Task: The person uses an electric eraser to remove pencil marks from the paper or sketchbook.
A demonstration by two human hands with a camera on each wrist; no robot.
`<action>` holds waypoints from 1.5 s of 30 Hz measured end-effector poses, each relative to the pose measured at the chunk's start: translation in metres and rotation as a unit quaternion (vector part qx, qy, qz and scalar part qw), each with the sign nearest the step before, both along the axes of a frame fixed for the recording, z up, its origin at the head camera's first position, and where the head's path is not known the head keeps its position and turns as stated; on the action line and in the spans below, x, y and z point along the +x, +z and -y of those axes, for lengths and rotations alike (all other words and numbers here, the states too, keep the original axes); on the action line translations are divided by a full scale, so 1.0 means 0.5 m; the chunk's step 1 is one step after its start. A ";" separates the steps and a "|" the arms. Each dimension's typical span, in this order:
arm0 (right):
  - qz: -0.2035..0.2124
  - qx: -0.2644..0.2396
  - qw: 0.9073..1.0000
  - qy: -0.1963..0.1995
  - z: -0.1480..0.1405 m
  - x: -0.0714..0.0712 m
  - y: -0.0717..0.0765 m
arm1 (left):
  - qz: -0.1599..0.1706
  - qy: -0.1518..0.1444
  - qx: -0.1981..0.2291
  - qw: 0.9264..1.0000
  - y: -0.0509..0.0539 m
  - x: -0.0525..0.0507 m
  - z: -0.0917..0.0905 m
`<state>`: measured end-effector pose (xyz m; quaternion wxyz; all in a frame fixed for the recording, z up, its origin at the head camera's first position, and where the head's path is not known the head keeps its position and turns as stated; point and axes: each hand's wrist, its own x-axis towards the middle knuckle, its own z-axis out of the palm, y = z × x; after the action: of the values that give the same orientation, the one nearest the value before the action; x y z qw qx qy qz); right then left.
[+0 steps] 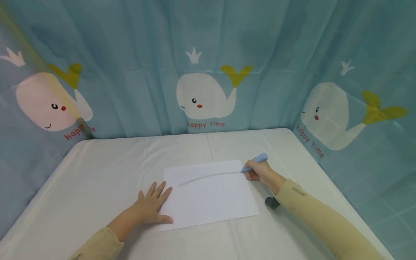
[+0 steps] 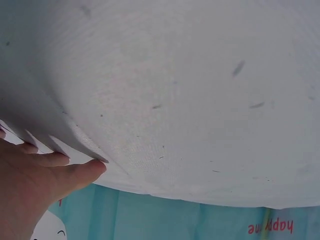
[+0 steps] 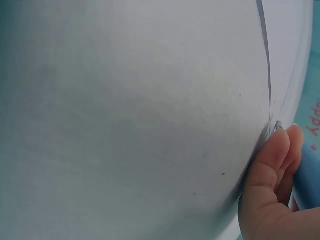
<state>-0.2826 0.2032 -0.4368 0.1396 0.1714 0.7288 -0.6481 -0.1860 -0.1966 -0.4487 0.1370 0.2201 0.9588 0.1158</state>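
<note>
A white sheet of paper (image 1: 208, 202) lies on the white-covered table, with a curved grey line (image 1: 208, 176) across its upper part; whether this is a slit or a mark I cannot tell. My left hand (image 1: 151, 206) rests at the sheet's left edge, fingers spread, thumb on the lower left part. In the left wrist view, its fingers (image 2: 82, 172) lie outstretched. At the upper right edge, my right hand (image 1: 260, 171) pinches a light-blue, pen-shaped tool (image 1: 261, 157), its tip at the line's right end. The right wrist view shows curled fingers (image 3: 272, 165) near a small metallic tip (image 3: 278, 125).
A wrinkled white cloth covers the table (image 1: 107, 169). Blue curtains (image 1: 146, 94) with printed whales stand along the back and both sides. A small black device (image 1: 272, 203) sits under my right wrist, beside the sheet.
</note>
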 end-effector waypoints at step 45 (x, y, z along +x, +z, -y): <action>0.001 0.011 1.000 -0.019 0.017 -0.003 0.005 | -0.005 -0.002 -0.003 1.000 0.000 -0.002 0.003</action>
<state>-0.2841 0.1947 -0.4345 0.1263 0.1869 0.7323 -0.6425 -0.1870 -0.1980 -0.4487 0.1330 0.2224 0.9593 0.1119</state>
